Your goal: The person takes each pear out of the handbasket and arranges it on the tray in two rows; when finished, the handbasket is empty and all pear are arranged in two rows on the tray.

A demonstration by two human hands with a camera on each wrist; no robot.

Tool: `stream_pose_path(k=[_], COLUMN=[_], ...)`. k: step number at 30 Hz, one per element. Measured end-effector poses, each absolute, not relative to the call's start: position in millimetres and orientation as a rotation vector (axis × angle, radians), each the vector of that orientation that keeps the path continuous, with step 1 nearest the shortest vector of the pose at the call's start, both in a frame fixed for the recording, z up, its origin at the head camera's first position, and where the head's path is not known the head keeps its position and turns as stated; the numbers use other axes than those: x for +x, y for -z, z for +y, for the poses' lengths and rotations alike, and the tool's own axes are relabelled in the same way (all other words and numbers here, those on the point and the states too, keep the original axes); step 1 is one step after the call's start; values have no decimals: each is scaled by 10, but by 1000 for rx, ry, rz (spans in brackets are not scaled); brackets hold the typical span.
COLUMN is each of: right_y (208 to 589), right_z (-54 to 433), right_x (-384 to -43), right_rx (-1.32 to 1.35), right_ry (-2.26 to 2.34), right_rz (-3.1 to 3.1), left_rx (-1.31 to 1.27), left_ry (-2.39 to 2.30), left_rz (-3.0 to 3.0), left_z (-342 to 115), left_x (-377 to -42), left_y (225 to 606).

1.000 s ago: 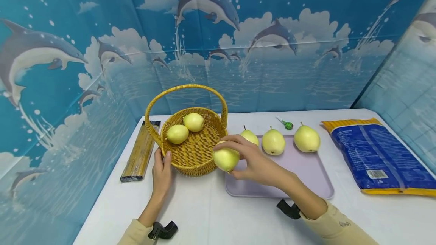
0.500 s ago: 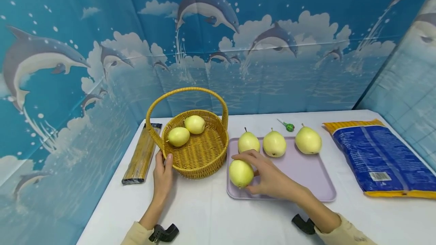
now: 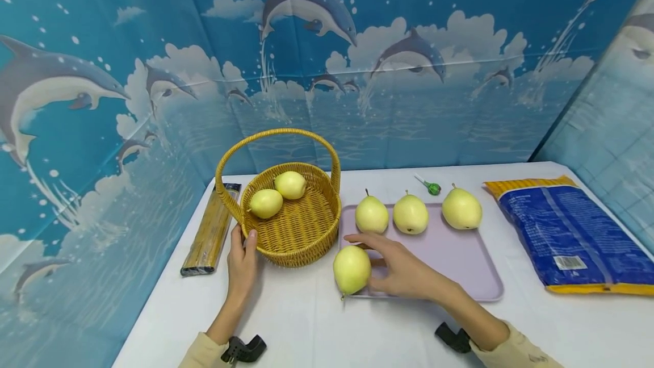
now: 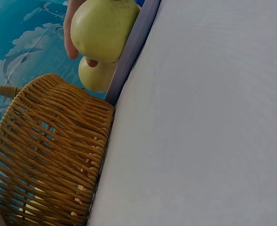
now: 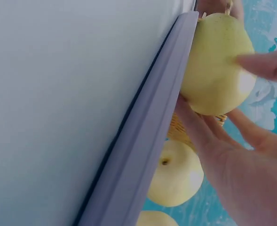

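A yellow wicker basket (image 3: 298,257) with a tall handle stands left of centre and holds two pale yellow-green pears (image 3: 265,203). My left hand (image 3: 242,268) rests against its left front wall, fingers extended and the thumb nearer the front. Only a sliver of that hand enters the left wrist view. Another pear (image 3: 352,268) lies at the left front corner of the lilac tray (image 3: 444,268), its stem pointing towards me. My right hand (image 3: 403,268) is just right of it, fingers spread loosely about the pear. In the right wrist view the thumb (image 5: 265,65) overlaps the pear's side.
A row of pears (image 3: 410,214) runs along the tray's back edge. Behind it lies a green-headed lollipop (image 3: 433,188). The blue-and-yellow packet (image 3: 572,237) is at the right. A wrapped bundle of brown sticks (image 3: 211,233) lies left of the basket. The dolphin curtain closes the back.
The right hand has brought the pear from beside the basket down to the tray's front corner and loosened its fingers. The pear has turned, stem towards me. The left hand stays at the basket.
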State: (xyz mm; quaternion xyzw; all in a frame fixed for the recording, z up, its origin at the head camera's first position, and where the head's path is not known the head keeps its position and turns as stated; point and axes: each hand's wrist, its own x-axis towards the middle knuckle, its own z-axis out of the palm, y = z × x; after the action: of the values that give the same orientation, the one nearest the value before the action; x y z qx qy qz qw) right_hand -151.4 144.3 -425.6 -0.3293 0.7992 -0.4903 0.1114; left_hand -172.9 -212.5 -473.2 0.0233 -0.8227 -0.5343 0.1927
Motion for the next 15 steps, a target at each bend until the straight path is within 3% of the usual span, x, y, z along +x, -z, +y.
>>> stream_pose_path(k=[15], right_y=[4258], right_z=[1410], right_x=[-1505], right_rx=[-885], right_ry=[1402], right_rz=[2392], left_rx=[63], left_ry=[1497], left_rz=[-2300], left_z=[-2120], left_x=[-1731], left_y=[4731])
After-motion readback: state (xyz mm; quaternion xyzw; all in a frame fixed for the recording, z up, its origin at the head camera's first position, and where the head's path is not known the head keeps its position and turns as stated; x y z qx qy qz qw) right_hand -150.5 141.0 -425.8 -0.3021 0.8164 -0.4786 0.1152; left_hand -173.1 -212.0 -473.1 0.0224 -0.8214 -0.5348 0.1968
